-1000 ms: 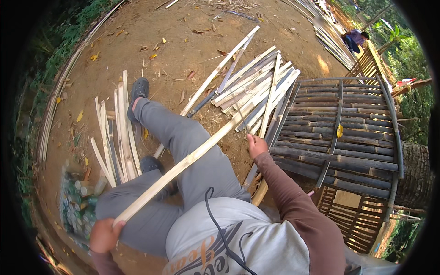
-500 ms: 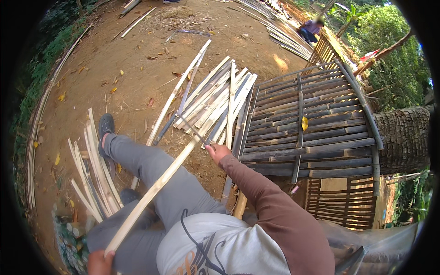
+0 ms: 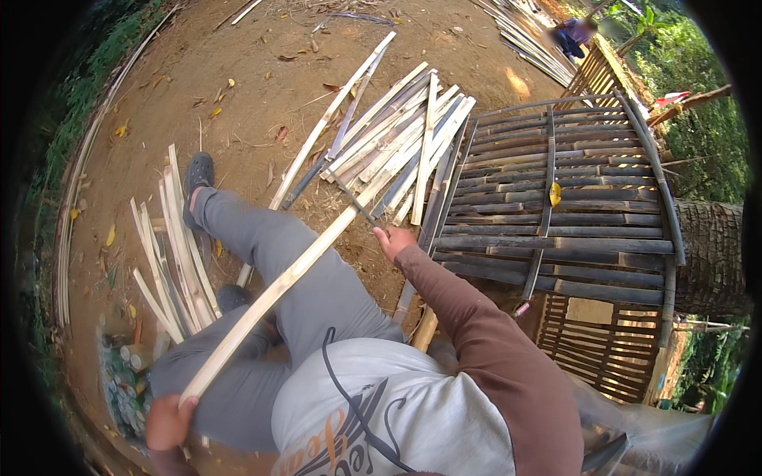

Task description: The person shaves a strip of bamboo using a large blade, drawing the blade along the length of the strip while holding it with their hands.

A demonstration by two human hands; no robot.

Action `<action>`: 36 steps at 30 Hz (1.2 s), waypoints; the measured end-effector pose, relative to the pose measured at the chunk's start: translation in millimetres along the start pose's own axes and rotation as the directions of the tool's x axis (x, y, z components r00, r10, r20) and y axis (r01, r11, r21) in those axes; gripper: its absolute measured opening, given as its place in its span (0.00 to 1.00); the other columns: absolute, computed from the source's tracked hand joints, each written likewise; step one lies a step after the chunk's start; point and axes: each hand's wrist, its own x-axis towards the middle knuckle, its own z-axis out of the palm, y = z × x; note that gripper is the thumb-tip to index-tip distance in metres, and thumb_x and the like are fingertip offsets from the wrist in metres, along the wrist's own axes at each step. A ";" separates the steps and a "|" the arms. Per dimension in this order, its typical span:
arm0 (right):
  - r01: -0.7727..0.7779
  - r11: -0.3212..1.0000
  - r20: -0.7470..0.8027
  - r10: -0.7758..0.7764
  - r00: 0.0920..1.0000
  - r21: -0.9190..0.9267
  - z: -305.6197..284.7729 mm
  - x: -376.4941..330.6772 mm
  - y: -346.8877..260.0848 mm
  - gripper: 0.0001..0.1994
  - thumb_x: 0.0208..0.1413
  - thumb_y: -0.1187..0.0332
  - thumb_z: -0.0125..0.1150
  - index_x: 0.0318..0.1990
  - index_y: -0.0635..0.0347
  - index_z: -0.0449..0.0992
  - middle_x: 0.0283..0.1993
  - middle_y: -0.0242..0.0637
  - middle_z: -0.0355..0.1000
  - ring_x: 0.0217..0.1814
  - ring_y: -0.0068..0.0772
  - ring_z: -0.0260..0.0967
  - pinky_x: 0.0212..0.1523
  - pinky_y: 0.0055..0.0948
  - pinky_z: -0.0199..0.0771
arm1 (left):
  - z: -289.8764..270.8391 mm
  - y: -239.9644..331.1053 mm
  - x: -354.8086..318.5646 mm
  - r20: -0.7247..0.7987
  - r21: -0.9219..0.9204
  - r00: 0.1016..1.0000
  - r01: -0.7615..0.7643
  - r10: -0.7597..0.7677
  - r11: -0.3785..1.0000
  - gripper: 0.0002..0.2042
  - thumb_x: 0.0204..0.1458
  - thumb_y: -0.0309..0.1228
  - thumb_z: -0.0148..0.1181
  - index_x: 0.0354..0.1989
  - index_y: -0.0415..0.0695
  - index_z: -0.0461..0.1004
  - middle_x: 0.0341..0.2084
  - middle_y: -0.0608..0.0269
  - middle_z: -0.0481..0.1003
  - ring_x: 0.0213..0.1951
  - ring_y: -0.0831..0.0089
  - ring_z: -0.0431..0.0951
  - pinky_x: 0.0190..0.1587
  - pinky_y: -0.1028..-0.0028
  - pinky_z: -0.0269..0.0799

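Note:
A long pale split-bamboo strip (image 3: 274,293) slants across my thighs, from near my left hip up toward a pile of similar strips (image 3: 397,147). My left hand (image 3: 168,420) is closed round its near end, thumb on top. My right hand (image 3: 394,242) is closed on the handle of a knife (image 3: 349,197), whose narrow dark blade lies across the strip near its far end. The handle is mostly hidden in my fingers. At that far end the strip overlaps the pile, so its tip is hard to make out.
More strips (image 3: 176,246) lie by my left foot (image 3: 200,170). A slatted dark bamboo platform (image 3: 556,222) stands at the right, a yellow leaf (image 3: 555,193) on it, before a tree trunk (image 3: 709,258). Another person (image 3: 573,36) crouches far right near long poles. Cut bamboo pieces (image 3: 131,373) lie lower left.
My view has shifted, so the ground, pile and platform sit further right and higher. Both hands keep their holds, and the knife still crosses the strip near its far end.

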 end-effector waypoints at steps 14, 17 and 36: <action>-0.058 0.998 -0.102 0.056 0.993 -0.022 2.3 9.2 36.4 0.33 0.71 0.38 0.49 0.50 0.63 0.83 0.44 0.61 0.81 0.50 0.66 0.78 0.54 0.56 0.75 | -2.8 -3.4 -3.6 0.064 -0.103 0.998 0.036 -0.030 0.994 0.23 0.63 0.45 0.64 0.27 0.34 0.79 0.20 0.40 0.74 0.25 0.41 0.75 0.32 0.53 0.70; -0.261 0.963 -0.222 0.269 0.937 0.061 -6.9 34.9 60.4 0.32 0.72 0.38 0.49 0.49 0.62 0.83 0.43 0.60 0.80 0.49 0.66 0.78 0.53 0.57 0.75 | -3.5 -6.4 2.9 0.071 -0.121 0.997 0.023 -0.014 0.992 0.22 0.63 0.44 0.65 0.25 0.34 0.78 0.19 0.43 0.75 0.23 0.46 0.75 0.32 0.55 0.70; 0.075 0.994 -0.065 -0.081 0.995 -0.082 21.4 6.3 25.0 0.32 0.72 0.38 0.46 0.47 0.61 0.83 0.44 0.60 0.81 0.50 0.65 0.78 0.54 0.55 0.77 | -5.9 -13.9 3.4 0.161 -0.168 0.982 0.126 -0.099 0.978 0.23 0.63 0.44 0.63 0.22 0.38 0.77 0.14 0.56 0.73 0.21 0.62 0.75 0.30 0.62 0.70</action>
